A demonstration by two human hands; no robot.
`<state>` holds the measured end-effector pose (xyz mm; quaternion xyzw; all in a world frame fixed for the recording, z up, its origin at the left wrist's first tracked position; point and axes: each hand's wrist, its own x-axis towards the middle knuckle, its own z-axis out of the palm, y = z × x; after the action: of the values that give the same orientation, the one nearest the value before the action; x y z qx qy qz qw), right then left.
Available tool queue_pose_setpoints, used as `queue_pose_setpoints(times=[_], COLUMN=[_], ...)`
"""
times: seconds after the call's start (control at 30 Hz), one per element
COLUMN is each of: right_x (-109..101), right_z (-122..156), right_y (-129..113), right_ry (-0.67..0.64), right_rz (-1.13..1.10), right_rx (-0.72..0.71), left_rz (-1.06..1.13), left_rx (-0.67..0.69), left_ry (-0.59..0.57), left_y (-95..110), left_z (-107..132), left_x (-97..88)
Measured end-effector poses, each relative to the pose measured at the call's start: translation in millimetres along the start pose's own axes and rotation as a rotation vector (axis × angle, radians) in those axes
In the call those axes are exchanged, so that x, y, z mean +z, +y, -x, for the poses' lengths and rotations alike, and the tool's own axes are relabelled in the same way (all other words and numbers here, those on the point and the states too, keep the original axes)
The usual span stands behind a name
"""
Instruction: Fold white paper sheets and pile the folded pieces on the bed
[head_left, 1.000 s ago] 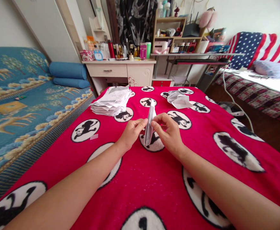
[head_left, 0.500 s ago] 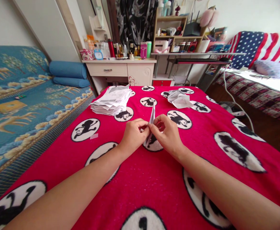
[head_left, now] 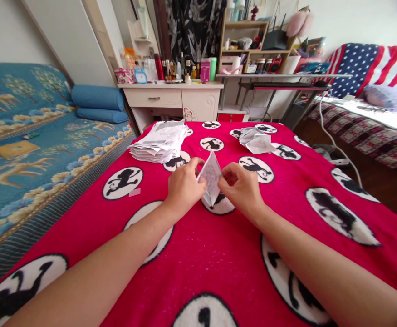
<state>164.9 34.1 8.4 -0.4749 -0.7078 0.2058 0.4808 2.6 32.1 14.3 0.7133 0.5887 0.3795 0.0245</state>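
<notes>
A folded sheet of paper (head_left: 212, 177) with faint print stands upright between my hands, its outline a diamond with points at top and bottom. My left hand (head_left: 186, 184) pinches its left side, thumb on the near face. On the right edge, the fingers of my right hand (head_left: 241, 186) are closed, their tips partly hidden from view. Beyond my left hand lies a stack of printed papers (head_left: 160, 141). Several folded paper pieces (head_left: 255, 140) rest in a small pile beyond my right hand.
A red blanket with black-and-white animal circles (head_left: 198, 254) covers the table. A small paper scrap (head_left: 134, 192) lies left of my hands. A blue patterned sofa (head_left: 58, 136) flanks the left side; a cluttered dresser (head_left: 201, 97) stands behind, and a white cable (head_left: 337, 145) hangs at right.
The paper was narrow and edge-on; now it is opened wider, with its printed face toward me. My hands have moved apart to its two sides.
</notes>
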Motion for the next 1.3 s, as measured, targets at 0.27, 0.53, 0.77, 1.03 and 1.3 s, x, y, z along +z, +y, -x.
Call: queue_pose_setpoints(times=[0.27,0.53,0.77,1.03,1.3], right_x=[-1.4,-12.3,-15.0,-27.9,-23.7], right_z=[-5.9,-14.6,-17.9,-20.2,-18.6], right_y=[11.8,21.3,25.8,17.4,19.5], right_ry=[-0.061,-0.305,-0.367,-0.532,-0.494], right_rz=[0.072,-0.020,-0.181,-0.333,-0.598], right_rx=[0.069,0.313,0.527,0.660,0.667], left_rz=[0.306,0.548,0.595,0.456,0.774], left_rx=[-0.053,-0.140,0.366,0.521,0.033], left_ry=[-0.094,-0.243,-0.239,-0.406,-0.297], left_y=[-1.2,-13.3,-9.1,-8.4,-12.5], left_z=[-4.1,-6.8,-6.4,-1.0,-4.7], left_x=[3.4,9.2,-4.6,-13.2,5.4])
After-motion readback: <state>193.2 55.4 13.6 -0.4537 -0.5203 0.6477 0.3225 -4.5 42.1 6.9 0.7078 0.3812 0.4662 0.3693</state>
